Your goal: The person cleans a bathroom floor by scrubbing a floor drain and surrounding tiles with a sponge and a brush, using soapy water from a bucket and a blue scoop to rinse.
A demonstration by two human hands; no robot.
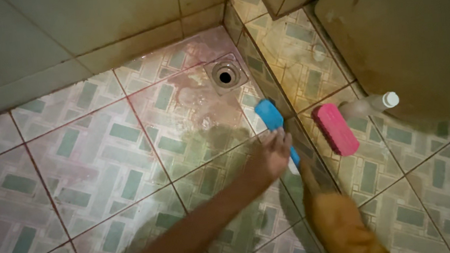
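The blue brush (pixel 270 115) lies head-down on the wet tiled floor (pixel 97 159), right at the foot of the low step (pixel 273 92), a little below the drain (pixel 225 76). Its handle runs back toward the person and is partly hidden. The left hand (pixel 271 157) comes in along a bare forearm from the lower left; its fingers (pixel 282 136) are spread and rest on the brush just behind the head — pressing rather than visibly wrapped round it. The right hand cannot be made out: only an orange sleeve (pixel 339 225) shows at the lower right, ending near the handle, so its grip cannot be told.

On the raised level beyond the step, a pink brush (pixel 335 129) lies flat, well clear of the blue one. Just beside it lies a clear bottle (pixel 369 105) with a white cap, on its side against a beige panel (pixel 407 34). The floor around the drain is stained reddish and wet — grout lines dark throughout.
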